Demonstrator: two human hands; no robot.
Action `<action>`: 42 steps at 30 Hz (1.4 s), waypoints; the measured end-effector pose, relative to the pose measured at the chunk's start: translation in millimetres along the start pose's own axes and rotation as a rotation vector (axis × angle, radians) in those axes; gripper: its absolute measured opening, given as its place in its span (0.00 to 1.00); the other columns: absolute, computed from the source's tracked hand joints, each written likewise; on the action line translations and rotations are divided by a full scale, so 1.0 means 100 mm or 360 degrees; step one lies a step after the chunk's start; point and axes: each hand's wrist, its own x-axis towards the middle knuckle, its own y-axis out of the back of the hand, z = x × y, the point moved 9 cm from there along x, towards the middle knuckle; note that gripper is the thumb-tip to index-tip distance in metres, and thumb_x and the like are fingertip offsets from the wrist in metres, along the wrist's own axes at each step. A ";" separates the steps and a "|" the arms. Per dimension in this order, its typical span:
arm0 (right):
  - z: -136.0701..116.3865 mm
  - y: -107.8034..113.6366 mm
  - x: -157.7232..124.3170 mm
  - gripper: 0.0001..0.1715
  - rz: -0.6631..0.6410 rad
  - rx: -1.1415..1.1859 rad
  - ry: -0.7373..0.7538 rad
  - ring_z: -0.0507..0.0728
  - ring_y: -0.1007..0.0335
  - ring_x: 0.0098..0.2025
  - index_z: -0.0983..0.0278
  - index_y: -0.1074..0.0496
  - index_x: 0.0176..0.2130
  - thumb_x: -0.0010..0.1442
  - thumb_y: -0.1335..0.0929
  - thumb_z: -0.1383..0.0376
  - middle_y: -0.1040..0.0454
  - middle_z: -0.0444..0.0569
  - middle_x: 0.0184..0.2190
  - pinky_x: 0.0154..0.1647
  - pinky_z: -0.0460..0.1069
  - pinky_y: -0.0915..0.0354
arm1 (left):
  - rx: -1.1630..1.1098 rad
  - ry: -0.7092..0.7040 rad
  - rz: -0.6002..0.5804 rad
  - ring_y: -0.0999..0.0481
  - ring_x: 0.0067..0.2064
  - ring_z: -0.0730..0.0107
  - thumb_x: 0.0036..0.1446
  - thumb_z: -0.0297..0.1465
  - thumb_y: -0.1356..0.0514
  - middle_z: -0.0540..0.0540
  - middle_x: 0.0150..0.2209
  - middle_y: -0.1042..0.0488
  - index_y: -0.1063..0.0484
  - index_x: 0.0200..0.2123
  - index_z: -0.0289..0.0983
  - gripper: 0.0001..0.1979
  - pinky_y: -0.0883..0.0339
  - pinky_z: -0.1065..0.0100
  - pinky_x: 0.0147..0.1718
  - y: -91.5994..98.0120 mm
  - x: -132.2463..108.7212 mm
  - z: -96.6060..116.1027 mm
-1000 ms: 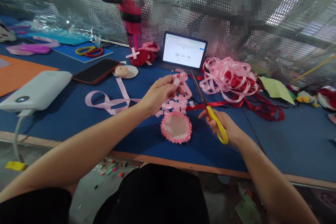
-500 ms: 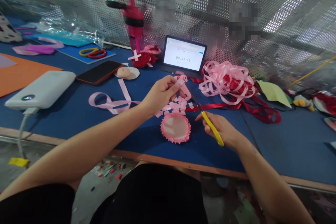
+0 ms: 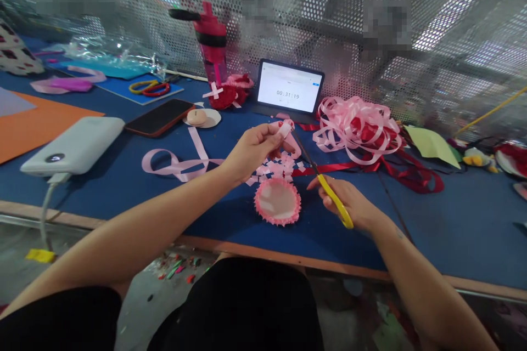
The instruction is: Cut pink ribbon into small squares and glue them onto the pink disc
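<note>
My left hand (image 3: 256,151) pinches a strip of pink ribbon (image 3: 291,143) between thumb and fingers, above the table's middle. Yellow-handled scissors (image 3: 335,200) are gripped in my right hand (image 3: 349,202), their dark blades pointing up and left to the ribbon at my left fingertips. Whether the blades are closed on the ribbon, I cannot tell. Beneath my hands lies a scatter of small cut pink ribbon pieces (image 3: 276,167). Just in front of them rests a round pale disc (image 3: 278,203) edged all around with pink folded ribbon.
A heap of pink ribbon (image 3: 356,126) lies at right beside a tablet (image 3: 289,88) showing a timer. To the left are a phone (image 3: 160,117), a white power bank (image 3: 74,145) and red-and-yellow scissors (image 3: 150,88). A pink bottle (image 3: 211,46) stands behind.
The pink ribbon end at my left fingertips looks shorter, beside the scissor blades. Both hands keep nearly the same place; the whole view has shifted slightly.
</note>
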 end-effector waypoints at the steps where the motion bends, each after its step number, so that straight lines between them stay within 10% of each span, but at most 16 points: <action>1: -0.01 -0.01 0.00 0.37 -0.0014 -0.0014 0.0005 0.56 0.34 0.30 0.64 0.34 0.46 0.59 0.48 0.38 0.30 0.50 0.32 0.31 0.49 0.40 | 0.0010 0.0006 -0.0004 0.34 0.23 0.82 0.57 0.29 0.44 0.46 0.27 0.23 0.37 0.28 0.35 0.06 0.41 0.75 0.25 0.00 0.00 0.00; 20: -0.08 -0.06 0.03 0.50 -0.0046 -0.0008 0.0008 0.56 0.37 0.27 0.67 0.32 0.43 0.53 0.53 0.32 0.32 0.51 0.28 0.29 0.50 0.42 | 0.0125 -0.0035 -0.0119 0.36 0.19 0.84 0.58 0.25 0.47 0.52 0.18 0.28 0.37 0.26 0.35 0.07 0.47 0.77 0.20 -0.10 -0.03 0.04; 33: 0.02 -0.12 0.03 0.23 -0.0069 0.0361 -0.0164 0.49 0.43 0.18 0.64 0.35 0.32 0.59 0.39 0.46 0.39 0.40 0.19 0.21 0.45 0.46 | 0.0111 -0.0052 -0.0134 0.32 0.21 0.82 0.57 0.27 0.46 0.52 0.18 0.28 0.35 0.27 0.35 0.06 0.44 0.76 0.23 -0.07 -0.01 0.00; 42: 0.11 -0.13 0.05 0.25 -0.0004 0.0345 -0.0162 0.49 0.43 0.19 0.64 0.34 0.35 0.59 0.40 0.45 0.38 0.41 0.21 0.22 0.45 0.45 | 0.0100 0.0005 -0.0123 0.39 0.19 0.82 0.58 0.28 0.46 0.51 0.19 0.28 0.37 0.27 0.36 0.07 0.50 0.75 0.20 -0.08 -0.02 -0.02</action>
